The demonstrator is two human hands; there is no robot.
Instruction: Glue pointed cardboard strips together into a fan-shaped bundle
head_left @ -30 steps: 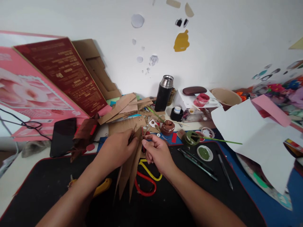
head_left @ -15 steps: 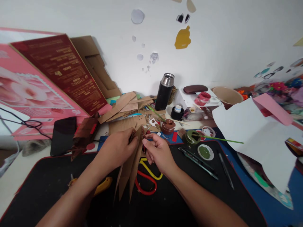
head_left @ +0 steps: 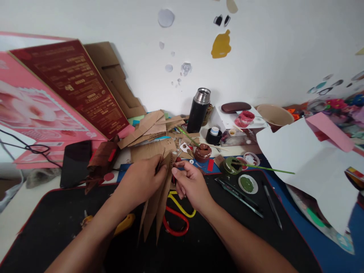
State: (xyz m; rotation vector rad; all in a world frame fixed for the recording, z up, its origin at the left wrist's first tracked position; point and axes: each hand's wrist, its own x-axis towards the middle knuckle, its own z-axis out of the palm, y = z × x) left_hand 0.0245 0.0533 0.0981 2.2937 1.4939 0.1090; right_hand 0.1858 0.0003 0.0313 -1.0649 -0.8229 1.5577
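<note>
My left hand [head_left: 142, 176] is closed around a folded piece of brown cardboard [head_left: 155, 212], with the thumb on its near side. The cardboard's pointed strips hang down over the black mat. Close to its upper right edge is my right hand [head_left: 192, 182], with the fingers curled and the thumb pressed to the index finger. Something small and dark reddish shows at those fingertips, too hidden to name. Just below the right hand lie scissors [head_left: 178, 222] with one red and one yellow handle loop; their blades are hidden. A yellow-handled tool [head_left: 125, 223] lies partly behind my left forearm.
Cardboard scraps [head_left: 153, 131] are piled behind the hands, near a black flask [head_left: 198, 112]. Paint jars, a brown one [head_left: 203, 153] and a green one [head_left: 231, 167], hold brushes. A phone [head_left: 75, 163] lies left; pens [head_left: 239, 197] and white paper [head_left: 307, 163] lie right.
</note>
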